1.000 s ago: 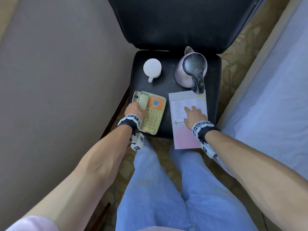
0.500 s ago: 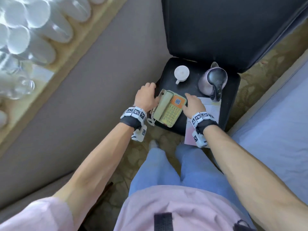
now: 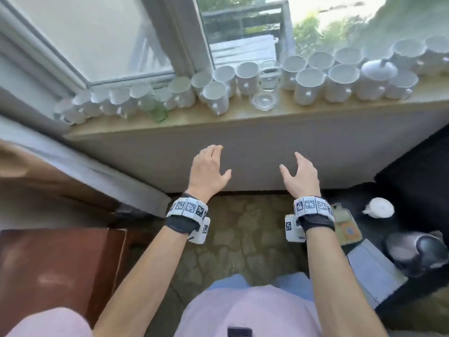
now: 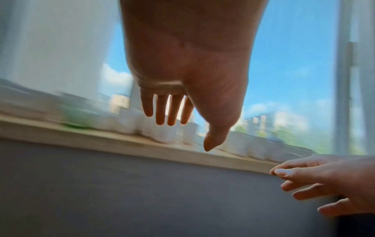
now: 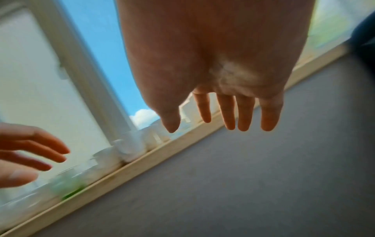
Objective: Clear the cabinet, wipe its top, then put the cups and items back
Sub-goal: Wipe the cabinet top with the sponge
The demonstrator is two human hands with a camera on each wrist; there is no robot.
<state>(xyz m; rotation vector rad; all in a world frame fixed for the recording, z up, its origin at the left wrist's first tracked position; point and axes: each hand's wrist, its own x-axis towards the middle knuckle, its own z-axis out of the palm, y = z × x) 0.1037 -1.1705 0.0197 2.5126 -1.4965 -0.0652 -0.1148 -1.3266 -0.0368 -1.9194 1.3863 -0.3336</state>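
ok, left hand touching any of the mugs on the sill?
Apart. In the head view the left hand hangs open before the grey wall, well below the mugs on the sill.

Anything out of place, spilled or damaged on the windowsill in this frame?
Nothing looks spilled or broken. Among the white ceramic mugs crowding the wooden windowsill, a green glass cup appears to lie tilted near the front edge, though blur leaves that uncertain.

blurred: mugs (image 4: pixel 162 133) on sill in both wrist views, green glass (image 3: pixel 158 110) smeared | covered: phone (image 3: pixel 346 227) mostly behind right wrist band | cut off: kettle (image 3: pixel 418 249) at head view's right edge; right hand (image 4: pixel 328 182) at left wrist view's edge | unreadable: paper (image 3: pixel 371 271) print
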